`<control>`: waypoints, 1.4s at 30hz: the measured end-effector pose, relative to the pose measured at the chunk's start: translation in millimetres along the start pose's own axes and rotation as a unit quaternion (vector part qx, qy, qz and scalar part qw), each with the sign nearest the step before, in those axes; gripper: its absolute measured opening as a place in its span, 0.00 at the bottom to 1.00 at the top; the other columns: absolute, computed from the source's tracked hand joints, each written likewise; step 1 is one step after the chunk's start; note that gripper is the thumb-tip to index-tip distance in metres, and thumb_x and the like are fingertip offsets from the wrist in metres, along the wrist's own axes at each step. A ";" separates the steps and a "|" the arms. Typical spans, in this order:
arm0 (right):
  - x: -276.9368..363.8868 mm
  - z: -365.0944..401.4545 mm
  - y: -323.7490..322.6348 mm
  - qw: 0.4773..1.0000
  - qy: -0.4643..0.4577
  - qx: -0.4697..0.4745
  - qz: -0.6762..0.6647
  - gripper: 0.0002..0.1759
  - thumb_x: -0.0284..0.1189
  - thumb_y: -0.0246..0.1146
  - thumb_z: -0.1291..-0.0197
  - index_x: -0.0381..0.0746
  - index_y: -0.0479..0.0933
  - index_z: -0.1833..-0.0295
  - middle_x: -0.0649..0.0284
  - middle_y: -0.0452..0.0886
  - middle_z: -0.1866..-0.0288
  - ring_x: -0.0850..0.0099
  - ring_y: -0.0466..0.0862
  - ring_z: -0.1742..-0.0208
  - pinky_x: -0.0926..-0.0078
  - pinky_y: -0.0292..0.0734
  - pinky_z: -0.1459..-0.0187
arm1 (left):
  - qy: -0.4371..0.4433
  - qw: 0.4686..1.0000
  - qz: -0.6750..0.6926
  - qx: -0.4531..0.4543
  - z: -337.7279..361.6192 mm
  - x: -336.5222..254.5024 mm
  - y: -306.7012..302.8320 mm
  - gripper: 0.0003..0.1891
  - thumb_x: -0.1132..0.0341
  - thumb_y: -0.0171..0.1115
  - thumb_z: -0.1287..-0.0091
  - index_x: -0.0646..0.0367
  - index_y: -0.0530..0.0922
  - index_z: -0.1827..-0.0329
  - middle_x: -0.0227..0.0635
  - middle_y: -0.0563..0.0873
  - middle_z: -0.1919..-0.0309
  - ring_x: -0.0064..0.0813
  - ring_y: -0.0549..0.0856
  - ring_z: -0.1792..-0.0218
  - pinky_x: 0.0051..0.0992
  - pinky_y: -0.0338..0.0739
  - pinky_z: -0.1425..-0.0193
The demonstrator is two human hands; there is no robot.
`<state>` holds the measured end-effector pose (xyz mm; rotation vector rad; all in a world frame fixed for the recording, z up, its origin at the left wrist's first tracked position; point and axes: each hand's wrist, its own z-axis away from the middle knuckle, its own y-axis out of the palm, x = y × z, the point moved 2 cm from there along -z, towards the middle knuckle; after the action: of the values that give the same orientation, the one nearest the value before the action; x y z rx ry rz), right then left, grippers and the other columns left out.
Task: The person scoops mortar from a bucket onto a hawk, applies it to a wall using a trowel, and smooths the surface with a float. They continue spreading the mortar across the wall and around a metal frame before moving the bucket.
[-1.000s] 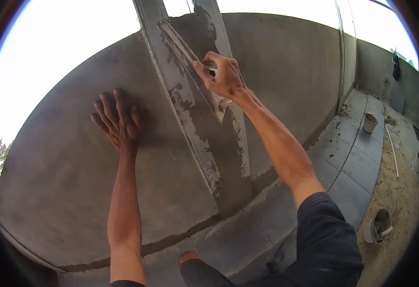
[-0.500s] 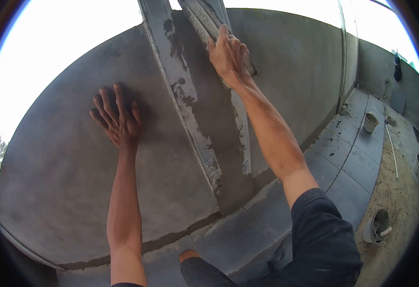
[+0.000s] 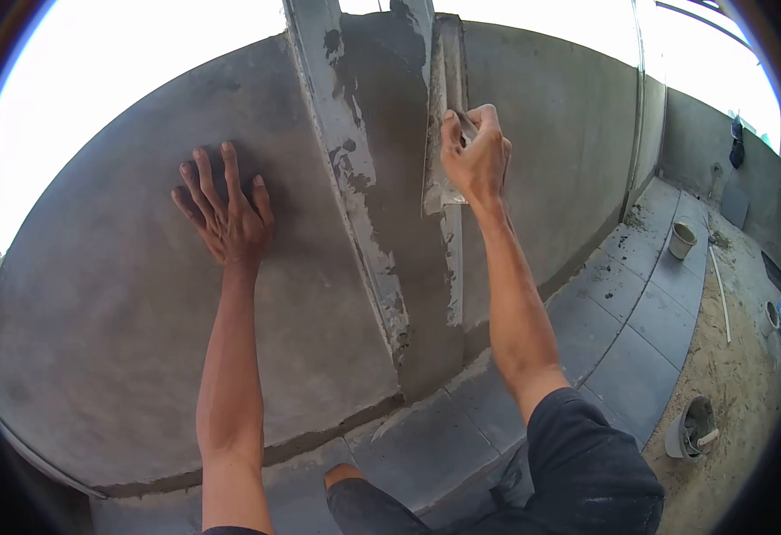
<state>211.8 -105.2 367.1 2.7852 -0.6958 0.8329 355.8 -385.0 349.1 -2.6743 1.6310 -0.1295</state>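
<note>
My left hand (image 3: 230, 214) lies against the grey plastered wall (image 3: 114, 294) with its fingers spread. My right hand (image 3: 478, 159) is closed around the handle of a plastering trowel (image 3: 447, 80), whose long blade stands nearly upright along the right edge of the pillar. Wet-looking mortar (image 3: 386, 152) covers the middle of the pillar face. A pale metal strip (image 3: 337, 143), smeared with patches of mortar, runs down the pillar's left edge. Another strip (image 3: 454, 267) shows below the trowel on the right edge.
Grey floor tiles (image 3: 426, 450) run along the foot of the wall. To the right, a bucket (image 3: 682, 241) stands on tiles with scattered mortar crumbs. Nearer, another bucket (image 3: 692, 428) with a light-handled tool sits on sand, beside the tiles. A thin white rod (image 3: 721, 294) lies beyond it.
My right hand has moved right and down, and the trowel has turned from a slant across the pillar to nearly upright at its right edge. My left hand stays on the wall.
</note>
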 end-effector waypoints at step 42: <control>-43.5 106.4 36.1 0.987 -0.068 0.113 -0.093 0.15 0.35 0.63 0.38 0.34 0.74 0.70 0.53 0.77 0.83 0.55 0.80 0.80 0.63 0.74 0.72 | 0.014 1.000 -0.016 -0.003 -0.1 -1.1 0.6 0.30 0.50 0.44 0.26 0.46 0.53 0.22 0.41 0.52 0.24 0.48 0.47 0.23 0.52 0.34 0.22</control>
<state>213.7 -148.9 254.8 3.0729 -0.3719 0.7311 354.7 -384.3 349.1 -2.7160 1.5987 -0.1630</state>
